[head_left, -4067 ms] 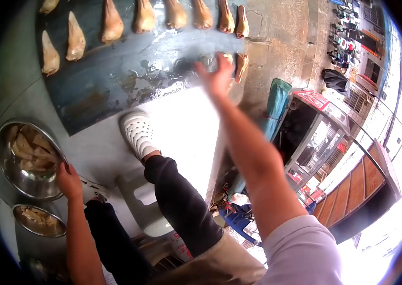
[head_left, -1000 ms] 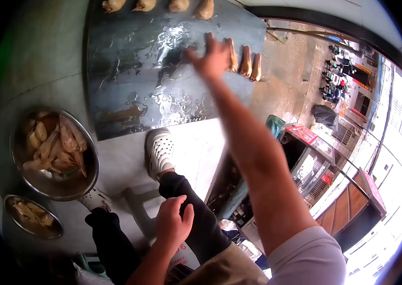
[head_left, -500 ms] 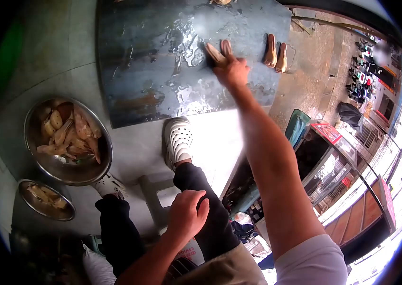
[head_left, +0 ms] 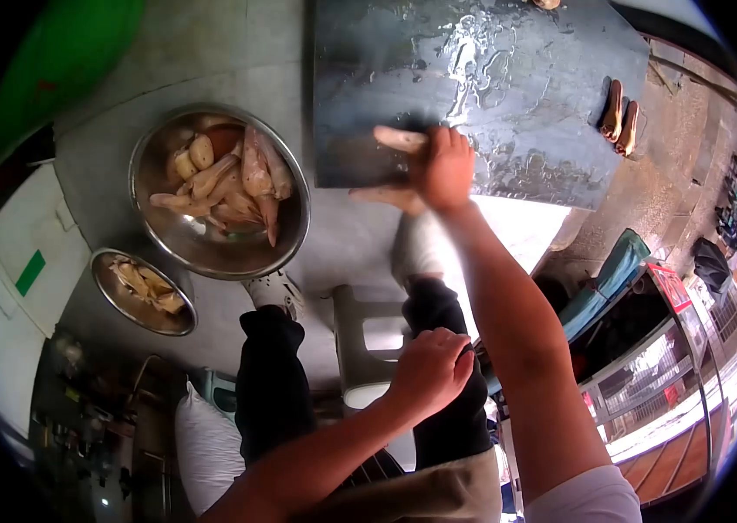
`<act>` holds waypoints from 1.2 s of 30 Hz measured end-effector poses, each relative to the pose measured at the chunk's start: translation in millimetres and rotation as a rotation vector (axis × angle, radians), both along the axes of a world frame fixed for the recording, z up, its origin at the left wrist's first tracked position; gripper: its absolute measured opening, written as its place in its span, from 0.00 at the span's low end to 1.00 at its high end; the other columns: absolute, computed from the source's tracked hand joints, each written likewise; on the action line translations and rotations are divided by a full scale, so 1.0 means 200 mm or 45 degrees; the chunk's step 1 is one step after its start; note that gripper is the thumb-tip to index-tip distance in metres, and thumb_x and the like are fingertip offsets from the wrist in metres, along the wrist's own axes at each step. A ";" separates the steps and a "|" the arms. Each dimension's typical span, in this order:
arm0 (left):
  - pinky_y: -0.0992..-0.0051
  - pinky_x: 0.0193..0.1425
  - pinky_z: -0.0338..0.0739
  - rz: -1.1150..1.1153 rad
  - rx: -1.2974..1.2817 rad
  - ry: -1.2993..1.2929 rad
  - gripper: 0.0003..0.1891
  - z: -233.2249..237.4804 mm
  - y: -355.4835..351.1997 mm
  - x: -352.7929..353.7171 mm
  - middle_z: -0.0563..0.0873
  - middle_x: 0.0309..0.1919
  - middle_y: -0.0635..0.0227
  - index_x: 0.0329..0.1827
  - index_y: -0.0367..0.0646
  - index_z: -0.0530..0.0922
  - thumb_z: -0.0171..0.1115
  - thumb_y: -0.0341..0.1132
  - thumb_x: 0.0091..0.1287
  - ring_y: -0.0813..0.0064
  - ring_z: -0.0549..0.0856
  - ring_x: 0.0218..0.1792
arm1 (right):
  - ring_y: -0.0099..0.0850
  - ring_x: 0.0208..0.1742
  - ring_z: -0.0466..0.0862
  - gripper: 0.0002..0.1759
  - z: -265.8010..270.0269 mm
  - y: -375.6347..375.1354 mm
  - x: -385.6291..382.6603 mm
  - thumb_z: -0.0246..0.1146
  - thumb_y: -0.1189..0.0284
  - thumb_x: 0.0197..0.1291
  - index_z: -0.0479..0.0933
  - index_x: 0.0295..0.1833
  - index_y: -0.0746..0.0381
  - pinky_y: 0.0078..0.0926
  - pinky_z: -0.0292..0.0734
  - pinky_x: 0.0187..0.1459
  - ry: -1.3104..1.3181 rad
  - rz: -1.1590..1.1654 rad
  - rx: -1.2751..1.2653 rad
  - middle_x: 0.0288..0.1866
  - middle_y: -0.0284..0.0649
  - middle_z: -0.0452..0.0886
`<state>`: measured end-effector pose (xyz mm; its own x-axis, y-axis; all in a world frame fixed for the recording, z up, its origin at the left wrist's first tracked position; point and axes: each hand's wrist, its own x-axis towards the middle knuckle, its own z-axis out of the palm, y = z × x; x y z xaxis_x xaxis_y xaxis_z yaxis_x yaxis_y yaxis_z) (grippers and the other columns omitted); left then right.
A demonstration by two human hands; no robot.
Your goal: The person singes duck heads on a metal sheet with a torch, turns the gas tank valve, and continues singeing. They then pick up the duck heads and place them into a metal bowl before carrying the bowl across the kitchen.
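Observation:
My right hand [head_left: 444, 170] reaches over the near edge of the grey metal-topped table [head_left: 551, 131], its fingers closed on long, pale meat pieces that look like poultry. One piece [head_left: 402, 139] sticks out on the upper side of the hand, and another [head_left: 386, 198] hangs lower, blurred by motion. My left hand [head_left: 431, 373] rests on my knee, fingers curled, with nothing visible in it. To the left, a large steel bowl [head_left: 146, 222] holds several similar pieces. Two more pieces [head_left: 618, 117] lie side by side near the table's right edge.
A smaller steel bowl [head_left: 188, 324] with pale pieces sits beside the large one on the floor. A plastic stool [head_left: 349, 340] stands between my legs. A white sack [head_left: 207, 444] lies lower left. One more item [head_left: 546, 3] shows at the table's far edge.
The view has turned left, so the table and bowls appear further right. My right hand has moved with the pieces from the tabletop to its near edge, towards the large bowl. My left hand stays on my knee.

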<state>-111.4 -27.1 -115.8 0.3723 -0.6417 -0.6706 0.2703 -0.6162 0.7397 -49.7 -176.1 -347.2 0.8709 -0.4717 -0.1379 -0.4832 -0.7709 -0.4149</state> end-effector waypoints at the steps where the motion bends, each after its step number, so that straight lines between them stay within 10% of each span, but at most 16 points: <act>1: 0.61 0.47 0.78 0.021 -0.003 0.019 0.10 0.00 0.01 -0.01 0.84 0.38 0.58 0.43 0.39 0.80 0.66 0.33 0.61 0.53 0.82 0.41 | 0.50 0.42 0.75 0.17 0.07 0.00 0.01 0.66 0.72 0.44 0.72 0.41 0.62 0.48 0.69 0.42 -0.044 -0.023 0.071 0.39 0.48 0.76; 6: 0.61 0.45 0.78 -0.119 -0.048 0.070 0.10 0.03 0.04 -0.04 0.84 0.37 0.58 0.41 0.39 0.82 0.65 0.34 0.60 0.54 0.83 0.40 | 0.51 0.36 0.76 0.18 0.34 0.21 -0.13 0.66 0.75 0.44 0.72 0.43 0.65 0.47 0.71 0.38 -0.013 0.274 0.319 0.34 0.51 0.77; 11: 0.60 0.41 0.79 -0.672 -0.138 0.167 0.10 0.14 0.11 -0.16 0.84 0.37 0.59 0.41 0.44 0.79 0.62 0.40 0.63 0.56 0.84 0.38 | 0.52 0.48 0.80 0.27 0.34 0.66 -0.23 0.69 0.63 0.53 0.69 0.55 0.65 0.46 0.75 0.50 0.718 0.119 0.918 0.48 0.54 0.78; 15: 0.60 0.35 0.80 -0.242 -0.349 0.029 0.10 0.13 0.21 -0.29 0.85 0.34 0.60 0.44 0.42 0.76 0.59 0.38 0.66 0.54 0.85 0.36 | 0.50 0.52 0.78 0.34 0.44 0.86 -0.06 0.70 0.56 0.53 0.69 0.60 0.65 0.42 0.74 0.54 0.486 0.114 1.112 0.53 0.52 0.77; 18: 0.60 0.35 0.81 -0.572 -0.196 0.181 0.09 0.17 0.21 -0.11 0.85 0.33 0.59 0.43 0.42 0.77 0.59 0.37 0.65 0.52 0.85 0.35 | 0.47 0.54 0.77 0.31 0.21 0.77 -0.22 0.71 0.58 0.52 0.71 0.57 0.65 0.42 0.73 0.54 0.089 -0.073 0.467 0.51 0.52 0.77; 22: 0.60 0.33 0.80 -0.363 -0.257 0.227 0.07 0.18 0.24 -0.11 0.85 0.33 0.55 0.38 0.43 0.79 0.60 0.36 0.62 0.52 0.85 0.34 | 0.47 0.50 0.78 0.28 -0.06 0.61 -0.45 0.68 0.61 0.51 0.69 0.55 0.62 0.45 0.75 0.46 0.754 0.190 0.047 0.48 0.47 0.76; 27: 0.58 0.36 0.81 -0.737 -0.239 0.113 0.09 0.18 0.22 -0.05 0.85 0.33 0.55 0.39 0.42 0.81 0.62 0.38 0.61 0.53 0.86 0.38 | 0.48 0.48 0.84 0.18 -0.03 0.61 -0.36 0.63 0.62 0.56 0.75 0.44 0.66 0.44 0.80 0.50 1.038 -0.124 0.762 0.40 0.51 0.84; 29: 0.56 0.42 0.80 -0.566 -0.224 0.227 0.10 0.18 0.21 -0.12 0.86 0.33 0.56 0.40 0.43 0.81 0.64 0.39 0.61 0.51 0.85 0.40 | 0.25 0.23 0.80 0.12 0.17 0.72 -0.32 0.67 0.64 0.58 0.82 0.37 0.63 0.29 0.78 0.26 1.008 -0.445 1.253 0.28 0.36 0.84; 30: 0.56 0.44 0.79 -0.571 -0.273 0.297 0.10 0.17 0.19 -0.10 0.86 0.33 0.57 0.41 0.44 0.81 0.64 0.39 0.61 0.50 0.85 0.41 | 0.46 0.38 0.83 0.13 0.18 0.85 -0.41 0.62 0.64 0.59 0.78 0.39 0.63 0.46 0.79 0.43 0.557 0.541 0.723 0.36 0.50 0.83; 31: 0.55 0.47 0.78 -0.489 -0.338 0.284 0.12 0.17 0.17 -0.09 0.86 0.36 0.56 0.44 0.44 0.81 0.64 0.39 0.61 0.49 0.84 0.43 | 0.31 0.30 0.82 0.19 0.47 0.80 -0.25 0.69 0.65 0.55 0.76 0.47 0.66 0.33 0.80 0.35 0.488 -0.096 1.273 0.33 0.41 0.84; 36: 0.58 0.46 0.78 -0.482 -0.445 0.057 0.20 0.12 0.07 -0.10 0.84 0.41 0.55 0.51 0.41 0.79 0.67 0.42 0.60 0.51 0.83 0.42 | 0.40 0.42 0.85 0.26 0.70 0.61 -0.04 0.68 0.68 0.56 0.71 0.57 0.69 0.34 0.82 0.45 0.231 0.021 1.659 0.48 0.52 0.81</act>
<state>-132.1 -13.8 -90.9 0.0465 -0.9144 -0.4022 0.1122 -0.3953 0.9117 -56.8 -53.7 -207.3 0.7961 0.1058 -0.5958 -0.6051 0.1361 -0.7844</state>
